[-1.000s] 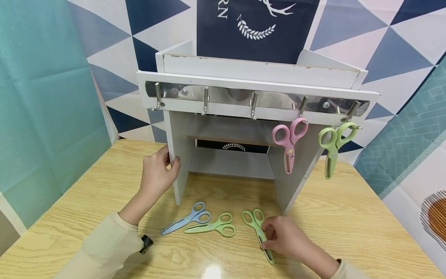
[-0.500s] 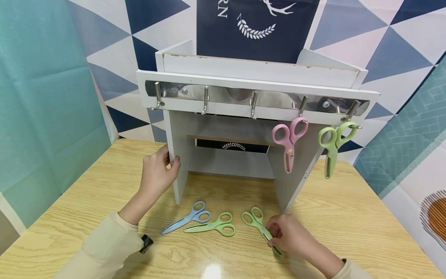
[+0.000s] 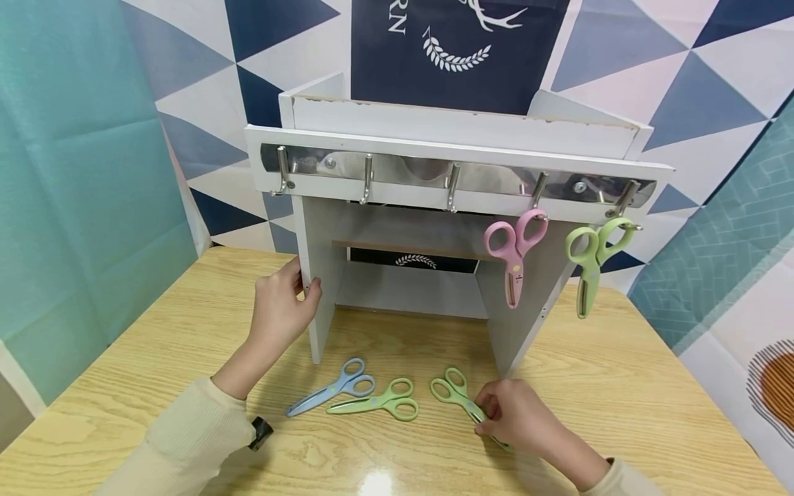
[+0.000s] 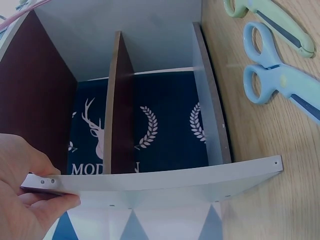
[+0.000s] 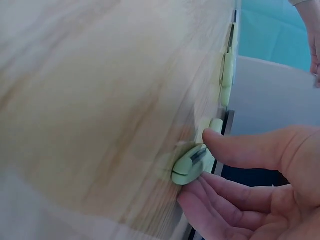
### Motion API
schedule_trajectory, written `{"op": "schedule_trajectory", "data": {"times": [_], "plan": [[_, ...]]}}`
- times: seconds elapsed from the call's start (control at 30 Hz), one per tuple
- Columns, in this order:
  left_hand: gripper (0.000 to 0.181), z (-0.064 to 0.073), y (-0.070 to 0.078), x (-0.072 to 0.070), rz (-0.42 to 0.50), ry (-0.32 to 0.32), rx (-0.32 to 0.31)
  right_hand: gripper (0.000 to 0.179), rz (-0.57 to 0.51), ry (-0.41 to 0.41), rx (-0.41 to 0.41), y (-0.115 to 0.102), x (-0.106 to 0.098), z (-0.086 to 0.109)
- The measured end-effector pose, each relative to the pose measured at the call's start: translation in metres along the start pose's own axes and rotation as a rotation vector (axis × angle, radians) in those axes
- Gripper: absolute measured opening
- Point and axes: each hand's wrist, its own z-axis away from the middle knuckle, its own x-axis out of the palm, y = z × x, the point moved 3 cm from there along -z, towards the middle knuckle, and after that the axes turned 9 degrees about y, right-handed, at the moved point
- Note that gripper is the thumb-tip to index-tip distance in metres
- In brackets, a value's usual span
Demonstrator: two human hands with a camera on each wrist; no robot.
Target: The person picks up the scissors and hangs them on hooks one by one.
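My left hand (image 3: 280, 303) grips the front edge of the left side panel of a white shelf unit (image 3: 313, 331), thumb on one face and fingers on the other, as the left wrist view also shows. Low on the right, my right hand (image 3: 513, 417) pinches the blade part of green scissors (image 3: 455, 394) lying on the table, their handles pointing away. In the right wrist view the thumb and fingers sit either side of the blade tip (image 5: 187, 167). Left of these lie another pair of green scissors (image 3: 378, 403) and blue scissors (image 3: 335, 391).
A metal hook rail (image 3: 409, 169) runs across the unit's top front. Pink scissors (image 3: 513, 251) and a third green pair (image 3: 592, 265) hang from its two rightmost hooks. The wooden table (image 3: 186, 331) spreads around the unit, with patterned cloth behind.
My right hand has turned the green scissors on the table, their blade tip swinging to the right and away from me. My left hand has stayed on the panel.
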Motion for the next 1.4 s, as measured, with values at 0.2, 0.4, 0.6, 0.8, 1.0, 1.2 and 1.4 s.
{"op": "schedule_trajectory", "data": {"times": [0.2, 0.4, 0.6, 0.8, 1.0, 1.2, 1.4], "plan": [[0.021, -0.0004, 0.0007, -0.0009, 0.001, 0.001, -0.003, 0.022, 0.027, 0.019, -0.006, -0.0010, 0.0014, -0.0022], [0.021, 0.0004, -0.0002, -0.0004, -0.010, -0.010, -0.005, 0.023, 0.004, 0.012, 0.011, -0.0014, 0.0024, -0.0020], [0.022, 0.0009, 0.0000, 0.0000, -0.004, -0.013, -0.007, 0.023, -0.071, -0.015, 0.065, 0.0005, 0.0038, -0.0001], [0.022, -0.0001, -0.0006, 0.0004, 0.003, 0.002, 0.007, 0.025, -0.103, 0.000, 0.081, 0.0006, 0.0030, 0.0013], [0.022, 0.0007, 0.0002, 0.0003, 0.004, -0.003, 0.010, 0.027, -0.090, 0.035, 0.093, 0.0007, 0.0025, 0.0028], [0.022, 0.0003, 0.0003, 0.0000, 0.007, -0.005, 0.000, 0.026, -0.108, 0.063, 0.098, -0.0006, 0.0012, 0.0031], [0.023, 0.0001, 0.0006, 0.0003, 0.006, -0.011, -0.007, 0.024, -0.155, 0.060, 0.109, -0.0009, -0.0016, 0.0037]]}}
